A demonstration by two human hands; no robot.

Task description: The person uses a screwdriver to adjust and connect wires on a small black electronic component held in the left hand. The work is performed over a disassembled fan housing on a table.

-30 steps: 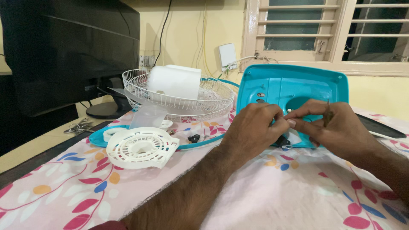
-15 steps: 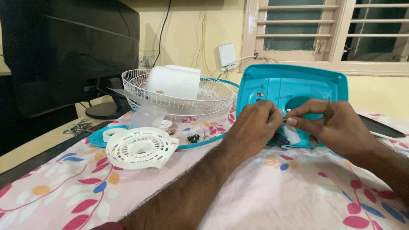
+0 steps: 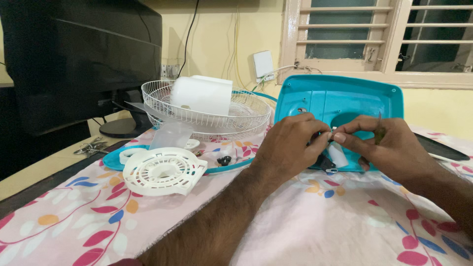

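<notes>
A teal plastic fan base stands tilted upright on the floral cloth, its underside facing me. My left hand and my right hand meet in front of its lower middle. Both pinch a small white cylindrical part with a black piece under it. My right hand also holds a thin tool between its fingers. What lies behind my fingers is hidden.
A white wire fan guard holds a white motor housing at the back left. A white vented cover, a clear blade, a teal ring and small black screws lie left. A black monitor stands far left.
My right hand has drawn back slightly to the right and the small white part now shows between the two hands. The fan base has stayed put.
</notes>
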